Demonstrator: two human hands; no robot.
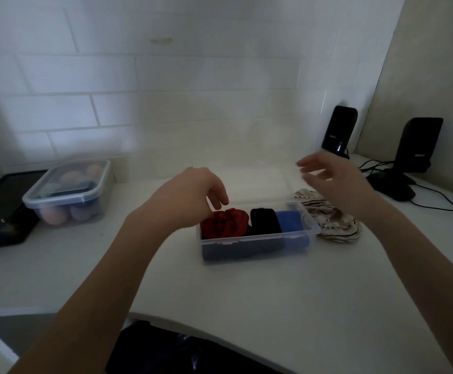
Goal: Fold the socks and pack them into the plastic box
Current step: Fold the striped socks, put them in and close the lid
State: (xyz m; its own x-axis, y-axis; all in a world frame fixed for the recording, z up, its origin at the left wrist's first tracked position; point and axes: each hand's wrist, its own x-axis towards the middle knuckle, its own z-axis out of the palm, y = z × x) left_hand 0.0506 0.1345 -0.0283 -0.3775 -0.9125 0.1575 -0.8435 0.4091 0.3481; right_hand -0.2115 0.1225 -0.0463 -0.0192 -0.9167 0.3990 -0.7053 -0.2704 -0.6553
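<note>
The far wall point(144, 76) is faced with white brick-shaped tiles laid in staggered rows, lit dimly, with a small brownish stain high near the middle. At the right a plain beige side wall point(433, 58) meets it in a corner. A white desk point(247, 290) runs below, its near edge curving. Two black speakers point(340, 130) point(418, 145) stand at the far right with trailing cables beside a black mouse point(391, 187). At the left lie a lidded clear container point(70, 191) and a flat black device point(2, 211).

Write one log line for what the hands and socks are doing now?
left hand: open over red socks | right hand: open | plastic box: open | striped socks: outside
</note>
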